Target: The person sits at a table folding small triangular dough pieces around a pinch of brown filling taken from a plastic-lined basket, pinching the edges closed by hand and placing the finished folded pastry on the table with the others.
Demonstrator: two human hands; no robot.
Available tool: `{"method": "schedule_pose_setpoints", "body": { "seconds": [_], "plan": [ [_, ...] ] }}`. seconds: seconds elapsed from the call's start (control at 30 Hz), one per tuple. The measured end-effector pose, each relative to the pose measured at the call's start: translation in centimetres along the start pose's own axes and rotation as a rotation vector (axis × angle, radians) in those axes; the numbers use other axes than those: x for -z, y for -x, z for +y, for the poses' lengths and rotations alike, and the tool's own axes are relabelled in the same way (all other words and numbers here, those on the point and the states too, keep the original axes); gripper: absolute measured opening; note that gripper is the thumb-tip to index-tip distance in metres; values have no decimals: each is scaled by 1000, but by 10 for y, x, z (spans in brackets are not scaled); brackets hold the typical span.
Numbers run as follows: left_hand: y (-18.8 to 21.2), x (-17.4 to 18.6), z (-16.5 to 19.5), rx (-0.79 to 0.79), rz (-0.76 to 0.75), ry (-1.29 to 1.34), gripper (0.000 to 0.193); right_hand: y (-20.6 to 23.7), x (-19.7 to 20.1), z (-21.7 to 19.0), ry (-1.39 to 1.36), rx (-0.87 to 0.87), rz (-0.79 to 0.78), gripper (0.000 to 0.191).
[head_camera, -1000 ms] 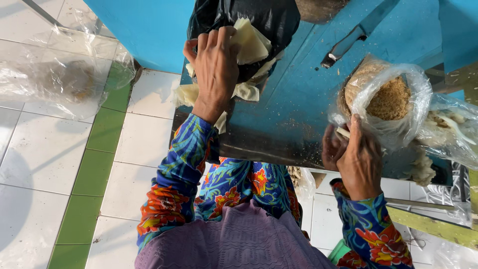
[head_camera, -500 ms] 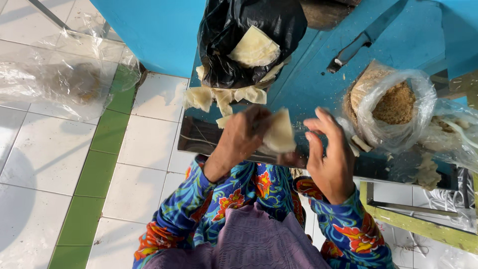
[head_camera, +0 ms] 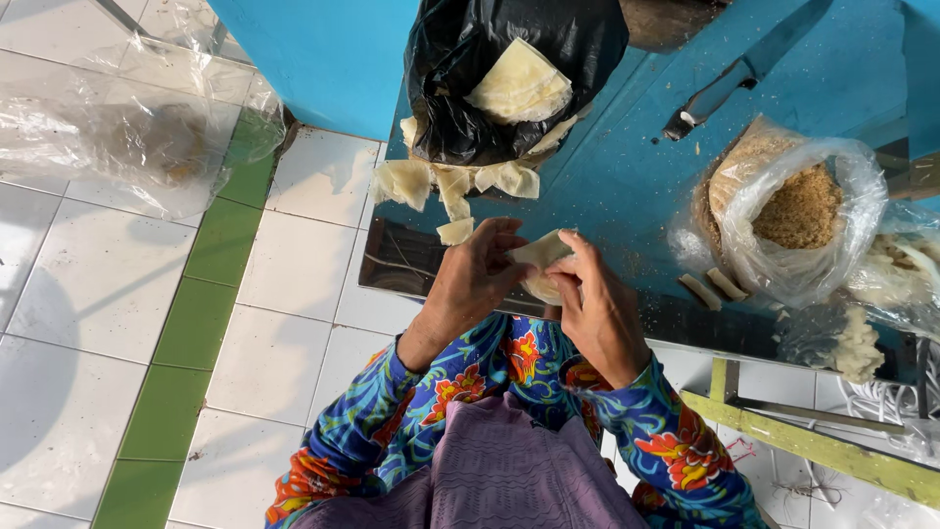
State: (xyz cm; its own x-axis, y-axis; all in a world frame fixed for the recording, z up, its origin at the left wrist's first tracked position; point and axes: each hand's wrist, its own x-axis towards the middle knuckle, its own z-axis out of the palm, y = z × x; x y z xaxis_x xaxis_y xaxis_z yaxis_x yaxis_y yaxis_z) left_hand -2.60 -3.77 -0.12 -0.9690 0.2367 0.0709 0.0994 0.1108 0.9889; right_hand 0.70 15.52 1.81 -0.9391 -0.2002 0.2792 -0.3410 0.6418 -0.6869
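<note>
**Two hands hold one pale wrapper over the edge of the blue surface**

The left hand (head_camera: pixel 477 279) and the right hand (head_camera: pixel 595 304) meet in the middle, just above the near edge of the blue surface (head_camera: pixel 627 167). Between them is a thin, pale wrapper (head_camera: pixel 539 257). Both hands have their fingers bent around it. The left hand pinches its left side with the thumb and fingertips. The right hand covers its right side and lower part, so only the top corner of the wrapper shows. The hands touch each other around it.

Just beyond the hands, a black bag (head_camera: pixel 490 73) lies open on the surface. A stack of the same pale wrappers (head_camera: pixel 519 86) sits inside it. More loose wrappers (head_camera: pixel 450 184) spill out of the bag's mouth, near the left hand but not touching it.

To the right of the hands stands a clear bag of brown crumbs (head_camera: pixel 798 211), well apart from them. Two small pale rolls (head_camera: pixel 713 287) lie beside that bag. A knife (head_camera: pixel 729 83) rests farther back on the surface.

On the far left, a crumpled clear plastic sheet (head_camera: pixel 127 127) lies on the white and green tiled floor (head_camera: pixel 108 294).

The sleeves (head_camera: pixel 676 441) are blue with red flowers.
</note>
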Motion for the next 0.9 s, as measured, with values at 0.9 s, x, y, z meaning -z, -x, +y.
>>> {"method": "schedule_pose_setpoints", "body": {
  "seconds": [0.9],
  "plan": [
    [-3,-23,5,-99,65,-188,38,3,2,23,-723,-327,145,67]
  ]
}}
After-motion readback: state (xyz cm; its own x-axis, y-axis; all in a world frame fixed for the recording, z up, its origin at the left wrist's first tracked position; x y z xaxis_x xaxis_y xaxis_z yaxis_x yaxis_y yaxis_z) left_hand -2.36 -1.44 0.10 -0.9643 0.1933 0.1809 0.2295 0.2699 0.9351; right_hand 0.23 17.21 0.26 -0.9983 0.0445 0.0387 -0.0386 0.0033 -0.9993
